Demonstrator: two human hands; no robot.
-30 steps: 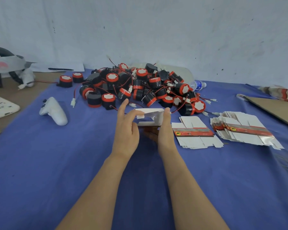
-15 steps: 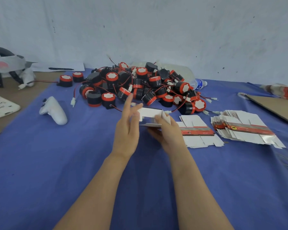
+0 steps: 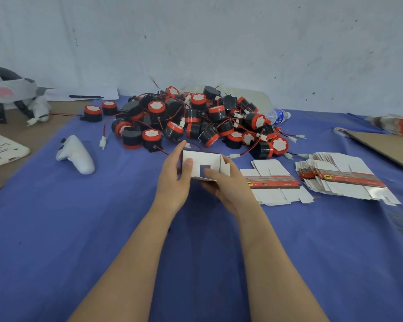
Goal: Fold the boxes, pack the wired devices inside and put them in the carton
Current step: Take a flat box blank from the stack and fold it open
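Note:
A small white box [image 3: 203,161], partly opened with its inside facing me, is held above the blue cloth between both hands. My left hand [image 3: 175,180] grips its left wall, thumb inside. My right hand [image 3: 228,184] holds it from below and the right, a finger on the inner flap. Behind it lies a heap of black-and-red wired devices [image 3: 196,119]. Flat unfolded boxes [image 3: 275,182] lie to the right, with a thicker stack [image 3: 344,177] beyond.
A white controller [image 3: 76,154] lies on the blue cloth [image 3: 56,228] at left. A headset [image 3: 7,94] and a white pad [image 3: 0,149] sit at the far left. A plastic bottle [image 3: 277,116] lies behind the heap. Brown cardboard [image 3: 386,147] is at the right edge.
The box has been opened from nearly flat into a square tube. My left thumb went inside its left wall, and my right hand shifted under it.

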